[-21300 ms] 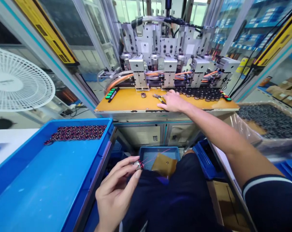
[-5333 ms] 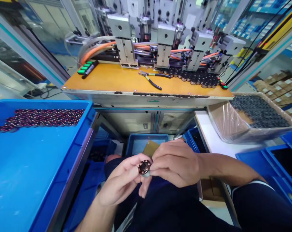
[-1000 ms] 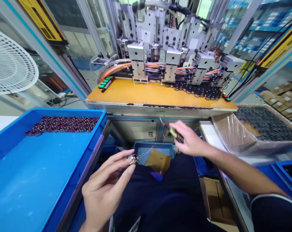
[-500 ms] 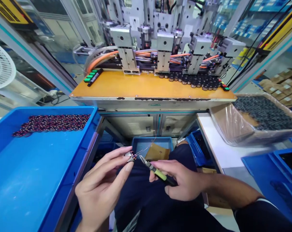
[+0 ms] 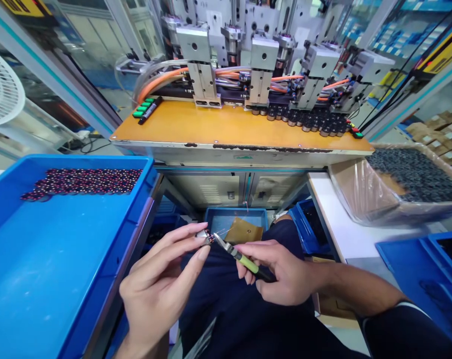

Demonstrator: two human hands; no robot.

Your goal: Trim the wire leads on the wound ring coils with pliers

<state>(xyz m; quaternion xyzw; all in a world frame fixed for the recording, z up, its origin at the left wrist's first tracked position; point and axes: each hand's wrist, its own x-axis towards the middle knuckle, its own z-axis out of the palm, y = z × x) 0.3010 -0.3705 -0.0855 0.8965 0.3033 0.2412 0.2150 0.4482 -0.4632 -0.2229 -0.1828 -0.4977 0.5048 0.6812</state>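
A: Coil (image 5: 204,236), a small wound part, sat pinched between the thumb and fingertips of the left hand (image 5: 162,291), low in the frame over the person's lap. What was the other hand doing?

B: The right hand (image 5: 282,276) was closed around the green-and-black handles of small cutters (image 5: 236,253). Their metal tips pointed left and met the coil right at its edge, where thin loose wire (image 5: 226,230) strayed out toward the right.

A: Were the blades closed on the wire?

B: That was too small to tell. The tips touched or nearly touched the coil; no more could be read.

A: Which step did that look like?

B: Judging by the pose, trimming the stray wire ends. The next move would call for a steady left pinch, with the tips set on the wire alone and clear of the windings, then a squeeze of the handles.

A: What lay around them?

B: To the left, a blue tray (image 5: 61,279) held a row of finished-looking coils (image 5: 82,180) along its far side. Ahead stood an orange bench (image 5: 211,127) under a multi-head machine (image 5: 256,55), with dark parts (image 5: 308,120) lined up at its right. A lined box (image 5: 360,192) of dark parts sat further right. A small blue bin (image 5: 220,219) was below, just beyond the hands.
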